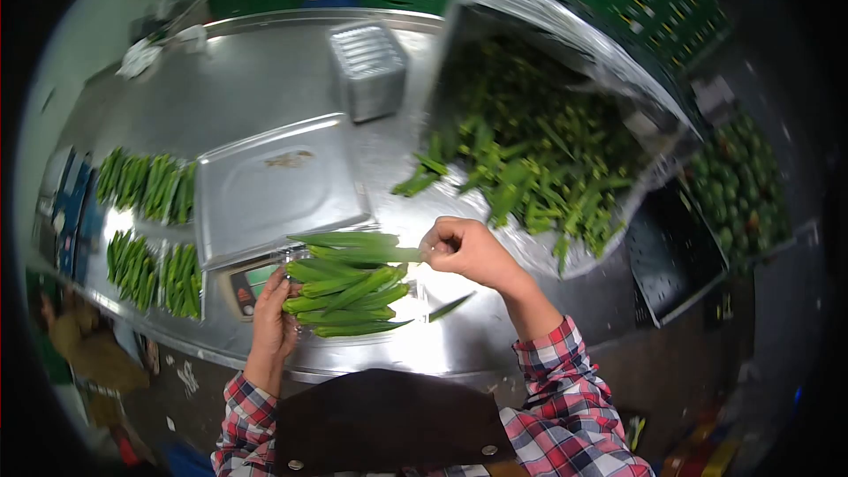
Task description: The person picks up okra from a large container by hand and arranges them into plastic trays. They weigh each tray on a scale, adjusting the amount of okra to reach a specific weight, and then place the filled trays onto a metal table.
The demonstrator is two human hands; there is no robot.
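Note:
My left hand is closed around the near left side of a clear plastic tray filled with okra pods lying side by side. At the right end of the upper pods, my right hand pinches the tip of a slightly blurred okra pod. A single loose okra pod rests on the steel table to the right of the tray. Partly hidden behind my left hand is a weighing scale, with a metal tray just beyond it.
A plastic-lined crate tips loose okra onto the steel table. Several packed okra trays stand at left. A stack of clear empty trays is at the back. A black crate stands at right.

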